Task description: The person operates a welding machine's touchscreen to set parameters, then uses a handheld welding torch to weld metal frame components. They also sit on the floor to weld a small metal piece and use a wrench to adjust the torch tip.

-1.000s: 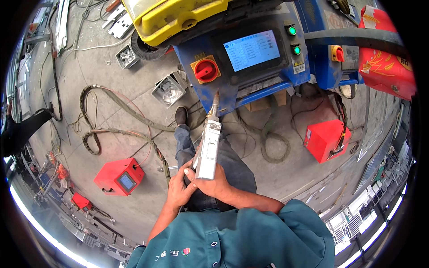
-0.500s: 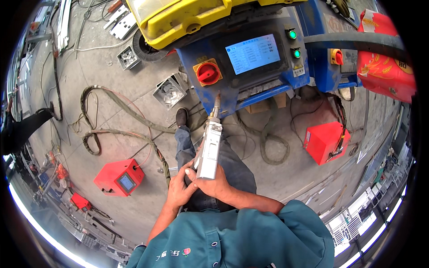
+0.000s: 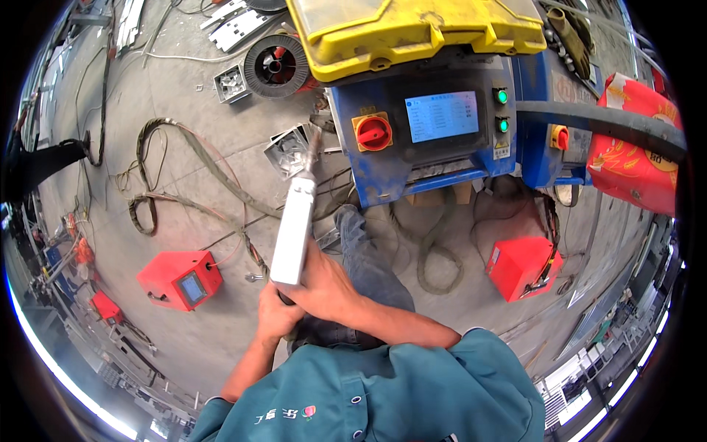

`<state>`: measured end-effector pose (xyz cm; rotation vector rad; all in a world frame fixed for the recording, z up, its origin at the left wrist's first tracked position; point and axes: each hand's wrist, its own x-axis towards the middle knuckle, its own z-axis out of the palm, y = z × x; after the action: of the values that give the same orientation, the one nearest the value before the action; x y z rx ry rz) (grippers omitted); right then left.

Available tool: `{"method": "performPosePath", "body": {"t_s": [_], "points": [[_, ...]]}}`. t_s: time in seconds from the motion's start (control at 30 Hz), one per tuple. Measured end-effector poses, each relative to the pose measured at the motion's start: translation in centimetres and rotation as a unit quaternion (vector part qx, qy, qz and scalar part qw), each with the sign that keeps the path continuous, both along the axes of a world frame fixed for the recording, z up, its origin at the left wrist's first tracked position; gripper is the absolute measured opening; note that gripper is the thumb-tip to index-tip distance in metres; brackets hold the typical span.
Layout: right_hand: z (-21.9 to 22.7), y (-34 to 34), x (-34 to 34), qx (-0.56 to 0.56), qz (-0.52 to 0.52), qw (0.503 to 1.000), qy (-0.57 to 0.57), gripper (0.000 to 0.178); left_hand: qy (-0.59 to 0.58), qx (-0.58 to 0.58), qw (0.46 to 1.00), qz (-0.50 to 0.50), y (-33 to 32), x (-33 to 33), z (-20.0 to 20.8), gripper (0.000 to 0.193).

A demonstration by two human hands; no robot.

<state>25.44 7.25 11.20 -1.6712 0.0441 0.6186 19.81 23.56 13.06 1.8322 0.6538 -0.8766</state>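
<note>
A white and silver welding gun [image 3: 293,239] with a tapered metal nozzle points away from me, tilted slightly right. My right hand [image 3: 329,286] is closed around it from the right side. Lower down, my left hand [image 3: 278,315] is closed at the gun's rear end, on the dark handle or cable; which of these cannot be made out. A sheathed cable bundle [image 3: 250,237] comes up from the floor to that hand. In this view the nozzle overlaps a grey metal box [image 3: 278,156] of small scraps on the floor.
Ahead stands a blue machine cabinet [image 3: 379,184] with a lit screen, red knob and yellow lidded case [image 3: 412,37] on top. Red boxes stand left [image 3: 179,280] and right [image 3: 519,269]. A wire spool [image 3: 274,66] lies beyond; cables loop across the floor. A red sack [image 3: 637,144] is at right.
The gun has swung left, its nozzle going from in front of the cabinet to over the scrap box. My hands moved left with it, and the view has shifted.
</note>
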Motion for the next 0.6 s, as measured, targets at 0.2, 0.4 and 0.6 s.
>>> {"method": "performPosePath", "body": {"t_s": [0.2, 0.4, 0.6], "points": [[1.6, -0.1, 2.5, 0.006, -0.038, 0.999, 0.039, 0.089, -0.047, -0.01, 0.994, 0.101, -2.0, 4.8, 2.2, 0.05], [-0.1, -5.4, 1.2, -0.045, -0.089, 0.995, -0.002, 0.062, 0.018, 0.045, 0.999, 0.017, 0.0, 2.7, 0.4, 0.067], [-2.0, -8.8, 1.9, -0.111, -0.166, 0.98, 0.019, 0.054, 0.014, 0.036, 0.999, -0.027, 0.1, 3.2, -0.5, 0.081]]}}
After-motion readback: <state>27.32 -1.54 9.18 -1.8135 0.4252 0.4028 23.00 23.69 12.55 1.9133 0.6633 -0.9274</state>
